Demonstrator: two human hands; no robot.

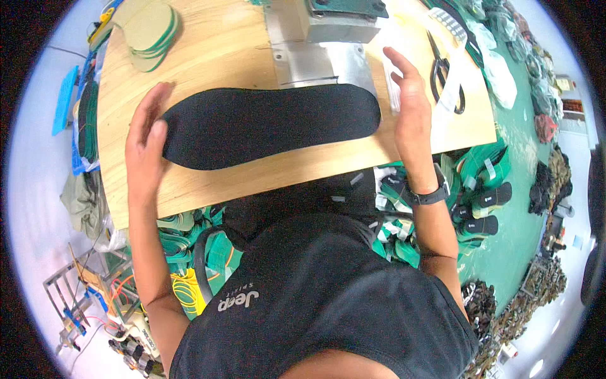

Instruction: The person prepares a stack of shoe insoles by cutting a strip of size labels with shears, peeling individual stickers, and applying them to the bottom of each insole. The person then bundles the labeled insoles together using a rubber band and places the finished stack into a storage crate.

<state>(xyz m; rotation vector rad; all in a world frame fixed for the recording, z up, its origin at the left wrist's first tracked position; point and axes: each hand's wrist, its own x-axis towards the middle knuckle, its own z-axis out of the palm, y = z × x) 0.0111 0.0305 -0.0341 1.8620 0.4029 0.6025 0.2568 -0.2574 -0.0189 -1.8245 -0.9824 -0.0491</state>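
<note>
A black insole (271, 123) lies lengthwise across the near part of the wooden table, its wide end to the left and its heel end to the right. My left hand (145, 142) is at the wide end, fingers stretched out and thumb apart. Its thumb is right by the insole's edge, and I cannot tell whether it touches. Past the heel end, a small gap away from it, my right hand (413, 107) is held open with fingers spread. Neither hand grips anything. Behind the insole is a metal plate (319, 61), partly covered by it.
A metal machine block (344, 25) stands at the table's far middle. Stacked pale insole pieces (148, 28) lie at the far left. Black-handled scissors (439, 79) and a clear plastic strip (451, 85) lie at right. Bundled green insoles (480, 164) sit below the table's right edge.
</note>
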